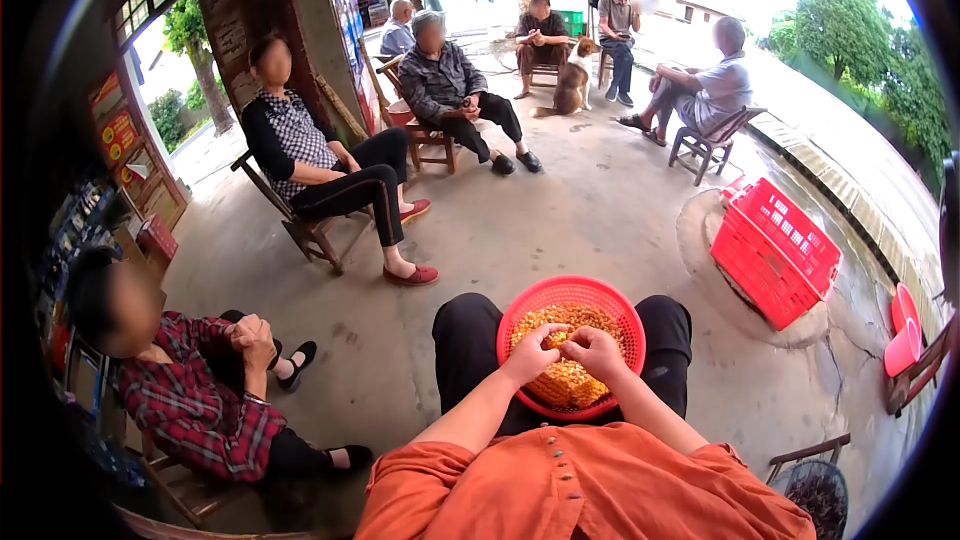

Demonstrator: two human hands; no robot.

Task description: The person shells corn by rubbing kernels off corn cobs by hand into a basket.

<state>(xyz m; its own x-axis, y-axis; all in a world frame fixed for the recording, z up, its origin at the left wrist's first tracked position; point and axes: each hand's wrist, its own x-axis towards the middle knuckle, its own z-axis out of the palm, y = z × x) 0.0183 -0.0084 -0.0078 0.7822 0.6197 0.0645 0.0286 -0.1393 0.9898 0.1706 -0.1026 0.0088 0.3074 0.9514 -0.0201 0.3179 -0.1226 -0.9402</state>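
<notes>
A red plastic basket with holes in its wall (632, 315) rests on my lap between my knees. Inside it lie yellow-orange grains (568, 387) that look like corn kernels. Over the basket's middle, my left hand (530, 355) has its thumb and fingers pinched together. My right hand (594, 351) is close beside it, its fingers also drawn together, the tips of both hands nearly meeting. Whatever sits between the fingertips is too small or too hidden to make out.
Red crates (775, 250) stand on the concrete floor at right, with pink basins (903, 345) farther right. A round container (815, 495) is near my right side. Several people sit on chairs around me, and a dog (573, 80) sits at the back.
</notes>
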